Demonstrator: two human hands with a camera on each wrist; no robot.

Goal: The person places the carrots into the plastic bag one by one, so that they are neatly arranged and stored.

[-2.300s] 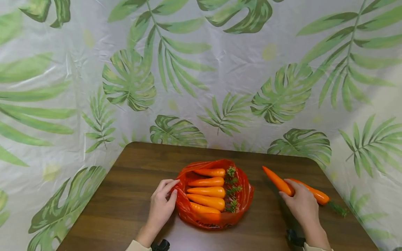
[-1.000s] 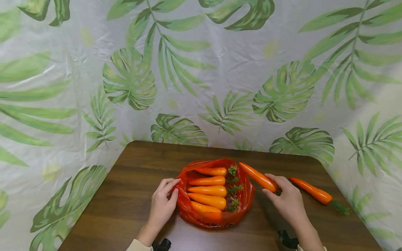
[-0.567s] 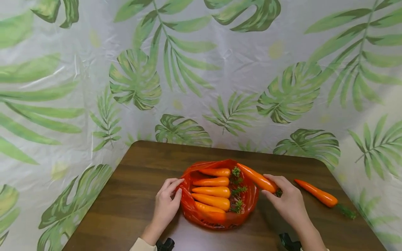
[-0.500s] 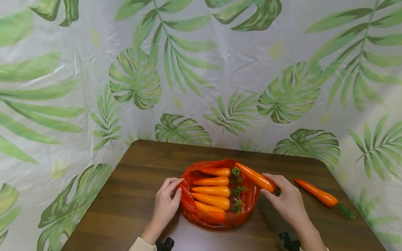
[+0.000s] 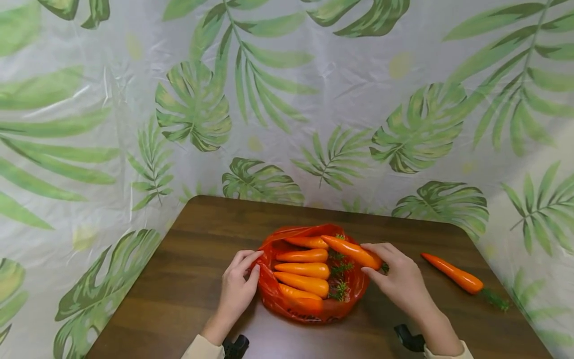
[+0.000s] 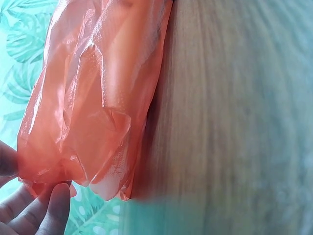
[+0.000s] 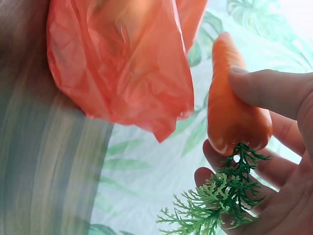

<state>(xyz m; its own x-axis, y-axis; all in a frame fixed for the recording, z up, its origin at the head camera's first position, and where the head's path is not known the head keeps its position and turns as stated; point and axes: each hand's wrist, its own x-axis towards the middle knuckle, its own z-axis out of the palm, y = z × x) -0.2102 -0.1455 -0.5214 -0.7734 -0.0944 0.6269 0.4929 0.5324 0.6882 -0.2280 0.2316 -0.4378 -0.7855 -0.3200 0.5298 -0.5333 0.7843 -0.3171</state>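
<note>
A red plastic bag (image 5: 309, 315) sits on the table with its mouth open, several orange carrots (image 5: 301, 269) lying side by side inside, green tops to the right. My left hand (image 5: 237, 286) pinches the left rim of the bag between thumb and fingers; the left wrist view shows the thin film (image 6: 83, 122) at the fingertips. My right hand (image 5: 401, 279) holds another carrot (image 5: 354, 251) near its thick end, the pointed tip over the bag's far right part. In the right wrist view the thumb presses that carrot (image 7: 234, 107), and its leafy green top (image 7: 215, 200) hangs free.
One more carrot (image 5: 453, 273) with a green top lies on the brown wooden table (image 5: 179, 279) to the right of my right hand. Behind the table hangs a leaf-patterned sheet (image 5: 278, 99).
My right hand has carried the carrot leftward from beside the loose carrot until its tip is over the bag. My left hand keeps its hold on the bag's rim.
</note>
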